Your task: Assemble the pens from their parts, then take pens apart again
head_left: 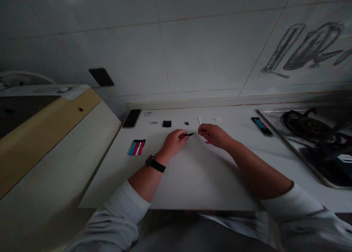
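My left hand (175, 141) is closed on a slim black pen part (190, 134) that points to the right, towards my other hand. A short gap away, my right hand (216, 134) has its fingertips pinched together; whatever is between them is too small to make out. Just beyond those fingertips lie thin white sticks (200, 119). A small red piece (208, 142) shows under my right hand, mostly hidden. Small dark pieces (186, 123), a row of black grips (167, 124) and several small springs (154, 122) are lined up behind my left hand.
Coloured pen barrels (136, 147) lie at the left, and several assembled-looking pens (262, 126) at the right beside a gas stove (310, 134). A phone (132, 118) rests at the back left near a thin loop (147, 113). A tiled wall (203, 57) closes off the rear.
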{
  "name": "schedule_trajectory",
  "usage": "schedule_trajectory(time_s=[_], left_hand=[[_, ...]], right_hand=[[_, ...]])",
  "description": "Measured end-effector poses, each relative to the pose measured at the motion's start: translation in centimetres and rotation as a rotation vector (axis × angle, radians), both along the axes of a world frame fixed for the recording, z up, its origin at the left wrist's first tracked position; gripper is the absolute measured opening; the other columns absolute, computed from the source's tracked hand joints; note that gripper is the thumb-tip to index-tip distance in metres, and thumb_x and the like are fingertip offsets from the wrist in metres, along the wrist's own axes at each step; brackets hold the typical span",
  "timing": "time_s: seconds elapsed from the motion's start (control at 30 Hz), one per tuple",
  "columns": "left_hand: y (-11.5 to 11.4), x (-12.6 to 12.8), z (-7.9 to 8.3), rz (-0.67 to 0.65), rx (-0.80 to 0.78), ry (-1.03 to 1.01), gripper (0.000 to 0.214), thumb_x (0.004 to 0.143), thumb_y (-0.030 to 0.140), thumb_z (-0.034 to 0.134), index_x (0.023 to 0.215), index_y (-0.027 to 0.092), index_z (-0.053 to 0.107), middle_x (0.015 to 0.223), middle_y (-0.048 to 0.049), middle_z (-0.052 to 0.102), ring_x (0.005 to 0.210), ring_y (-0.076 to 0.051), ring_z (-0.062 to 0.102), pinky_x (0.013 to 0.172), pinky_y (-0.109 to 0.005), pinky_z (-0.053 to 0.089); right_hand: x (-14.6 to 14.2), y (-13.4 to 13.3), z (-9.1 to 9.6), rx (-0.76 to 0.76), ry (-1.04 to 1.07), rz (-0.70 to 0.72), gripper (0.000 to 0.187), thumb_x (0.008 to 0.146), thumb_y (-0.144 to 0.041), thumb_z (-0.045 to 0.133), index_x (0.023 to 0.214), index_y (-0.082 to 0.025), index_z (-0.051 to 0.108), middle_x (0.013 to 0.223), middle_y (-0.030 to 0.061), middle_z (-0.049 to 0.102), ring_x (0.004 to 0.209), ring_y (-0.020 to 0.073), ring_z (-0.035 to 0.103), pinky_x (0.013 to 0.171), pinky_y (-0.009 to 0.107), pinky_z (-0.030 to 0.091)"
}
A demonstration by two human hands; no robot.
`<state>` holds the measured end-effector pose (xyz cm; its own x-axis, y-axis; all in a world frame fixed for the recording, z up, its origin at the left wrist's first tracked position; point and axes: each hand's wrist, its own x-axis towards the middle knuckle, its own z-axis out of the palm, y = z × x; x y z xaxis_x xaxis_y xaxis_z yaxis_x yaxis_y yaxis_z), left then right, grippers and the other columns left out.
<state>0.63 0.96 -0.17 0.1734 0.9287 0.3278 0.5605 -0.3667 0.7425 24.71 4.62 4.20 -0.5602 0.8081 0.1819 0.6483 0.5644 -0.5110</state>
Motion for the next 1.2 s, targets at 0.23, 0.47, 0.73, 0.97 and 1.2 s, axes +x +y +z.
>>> schedule_trajectory(time_s=[0.23, 0.47, 0.73, 0.97, 1.2], left_hand=[[-0.3, 0.1, 0.3, -0.03, -0.006, -0.007, 0.008, 0.09, 0.023, 0.07, 0.098, 0.02, 0.073, 0.097, -0.0042, 0.077, 0.09, -0.017, 0.072, 0.083, -0.031, 0.057], [-0.3, -0.2, 0.1, -0.034, -0.013, -0.015, 0.01, 0.091, 0.023, 0.07, 0.1, 0.02, 0.072, 0.098, -0.0043, 0.077, 0.089, -0.017, 0.072, 0.086, -0.032, 0.058], [-0.4, -0.2, 0.2, -0.043, -0.003, 0.02, 0.01, 0.091, 0.025, 0.07, 0.1, 0.021, 0.072, 0.095, -0.0037, 0.076, 0.088, -0.017, 0.071, 0.086, -0.033, 0.058], [-0.6, 0.0, 0.5, -0.057, 0.006, 0.017, 0.009, 0.089, 0.023, 0.072, 0.098, 0.02, 0.072, 0.094, -0.0033, 0.075, 0.088, -0.017, 0.07, 0.085, -0.032, 0.057], [-0.7, 0.0, 0.8, -0.075, 0.022, 0.056, 0.009, 0.087, 0.023, 0.074, 0.096, 0.02, 0.073, 0.092, -0.0036, 0.074, 0.086, -0.017, 0.069, 0.084, -0.031, 0.056]], right_hand=[[-0.8, -1.5, -2.2, 0.004, 0.244, -0.114, 0.021, 0.095, -0.033, 0.055, 0.096, -0.021, 0.072, 0.089, 0.0052, 0.074, 0.076, 0.0173, 0.063, 0.073, 0.028, 0.045], [-0.6, -1.5, -3.0, 0.037, 0.343, -0.125, 0.019, 0.092, -0.031, 0.058, 0.097, -0.021, 0.074, 0.096, 0.0067, 0.075, 0.082, 0.0186, 0.066, 0.077, 0.031, 0.051], [-1.0, -1.7, -3.2, 0.039, 0.35, -0.107, 0.022, 0.093, -0.033, 0.057, 0.099, -0.021, 0.074, 0.096, 0.0074, 0.075, 0.081, 0.0183, 0.067, 0.076, 0.031, 0.054], [-1.0, -1.8, -3.2, 0.059, 0.322, -0.037, 0.021, 0.094, -0.028, 0.055, 0.099, -0.021, 0.075, 0.098, 0.0071, 0.075, 0.082, 0.0172, 0.067, 0.078, 0.029, 0.053], [-1.1, -2.0, -3.1, 0.039, 0.295, -0.001, 0.021, 0.094, -0.027, 0.057, 0.103, -0.021, 0.075, 0.099, 0.0062, 0.076, 0.086, 0.0179, 0.068, 0.082, 0.029, 0.052]])
